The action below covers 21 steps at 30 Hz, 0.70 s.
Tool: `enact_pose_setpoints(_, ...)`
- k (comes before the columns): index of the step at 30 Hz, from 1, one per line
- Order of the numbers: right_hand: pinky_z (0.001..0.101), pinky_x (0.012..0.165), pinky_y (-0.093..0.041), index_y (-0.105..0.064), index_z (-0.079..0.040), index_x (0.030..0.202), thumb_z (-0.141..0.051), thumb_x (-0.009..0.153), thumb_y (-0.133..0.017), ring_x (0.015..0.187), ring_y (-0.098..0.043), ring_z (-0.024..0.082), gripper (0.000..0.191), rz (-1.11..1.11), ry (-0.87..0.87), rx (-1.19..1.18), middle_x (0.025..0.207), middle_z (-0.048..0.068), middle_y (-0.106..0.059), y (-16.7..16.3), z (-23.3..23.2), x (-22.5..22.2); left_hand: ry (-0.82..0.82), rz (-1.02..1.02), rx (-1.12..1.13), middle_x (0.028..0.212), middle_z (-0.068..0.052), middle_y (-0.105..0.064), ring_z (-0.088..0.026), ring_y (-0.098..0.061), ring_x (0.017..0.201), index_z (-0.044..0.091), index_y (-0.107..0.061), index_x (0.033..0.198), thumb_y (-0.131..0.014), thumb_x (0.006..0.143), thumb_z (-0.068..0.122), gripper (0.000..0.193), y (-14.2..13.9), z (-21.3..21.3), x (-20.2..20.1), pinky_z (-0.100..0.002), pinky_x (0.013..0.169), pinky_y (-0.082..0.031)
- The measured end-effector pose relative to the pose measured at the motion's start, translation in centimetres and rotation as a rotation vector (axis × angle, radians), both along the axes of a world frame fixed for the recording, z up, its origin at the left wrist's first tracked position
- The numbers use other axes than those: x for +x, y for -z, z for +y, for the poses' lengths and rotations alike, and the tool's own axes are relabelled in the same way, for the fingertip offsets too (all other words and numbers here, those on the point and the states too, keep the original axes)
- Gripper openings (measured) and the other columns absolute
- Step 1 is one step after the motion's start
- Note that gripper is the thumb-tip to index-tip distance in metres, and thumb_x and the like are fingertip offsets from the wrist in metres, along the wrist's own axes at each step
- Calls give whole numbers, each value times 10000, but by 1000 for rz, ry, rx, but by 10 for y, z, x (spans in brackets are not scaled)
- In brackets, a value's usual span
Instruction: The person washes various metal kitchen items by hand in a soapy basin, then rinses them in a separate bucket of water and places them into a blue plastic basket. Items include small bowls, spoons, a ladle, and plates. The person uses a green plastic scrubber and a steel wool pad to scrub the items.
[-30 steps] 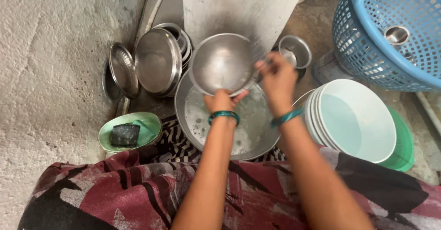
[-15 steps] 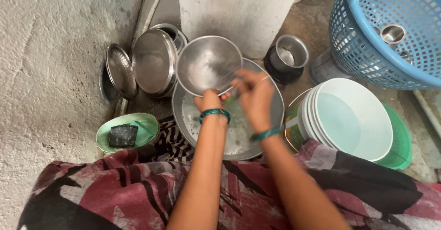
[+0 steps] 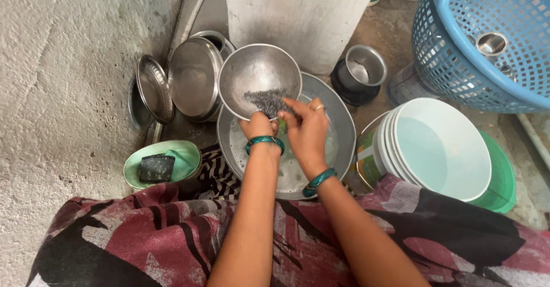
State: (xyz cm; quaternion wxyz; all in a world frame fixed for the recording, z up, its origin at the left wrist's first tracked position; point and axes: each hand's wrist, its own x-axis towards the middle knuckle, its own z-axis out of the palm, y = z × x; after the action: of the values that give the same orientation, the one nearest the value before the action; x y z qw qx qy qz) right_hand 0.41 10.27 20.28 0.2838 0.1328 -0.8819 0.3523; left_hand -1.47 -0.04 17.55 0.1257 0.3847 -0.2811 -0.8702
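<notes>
My left hand grips the near rim of a round steel bowl, tilted up over a wide steel basin with soapy water. My right hand presses a grey steel-wool scrubber against the bowl's inner wall. Both wrists wear green bangles. My lap is covered by red, black and white patterned cloth.
Steel plates and lids lean against the rough wall at left. A green dish holds a dark soap block. A steel cup stands behind the basin. White bowls are stacked at right, under a blue perforated basket.
My right hand has come from the bowl's right rim down to its lower inside, and the scrubber now shows against the bowl. The bowl stays tilted in my left hand.
</notes>
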Motion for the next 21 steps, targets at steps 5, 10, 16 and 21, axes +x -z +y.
enact_pose_setpoints(5,381,662,-498,-793,-112,1088,-169,814,-870,710,-606,235,290,-68,89,-108,835,101,-639,-34,33,-32,136,28,-60,878,-149,-599,-131,-464,420,11,-461,1285,-487,748,-122,554,3,9,5,-268,343,-341)
enact_pose_setpoints(10,386,644,-504,-797,-95,1037,-130,808,-844,714,-628,251,236,-73,38,-101,862,142,-608,-23,5,-2,67,-62,15,826,-155,-618,-144,-472,397,-70,-473,1244,-489,790,-96,455,7,1,3,-281,342,-333)
enact_pose_setpoints(16,397,634,-485,-800,-129,1077,-174,768,-889,673,-604,256,324,-77,52,-99,787,135,-596,-8,-6,1,138,88,-44,681,-98,-539,-139,-448,394,-123,-506,1010,-512,803,-95,208,9,-11,-1,-299,343,-284)
enact_pose_setpoints(21,372,637,-510,-796,-146,1106,-140,771,-874,670,-611,226,344,-33,87,-123,783,115,-602,-27,27,-40,295,26,-114,654,-92,-514,-126,-426,375,-86,-507,935,-533,780,-72,158,0,-10,10,-294,348,-255)
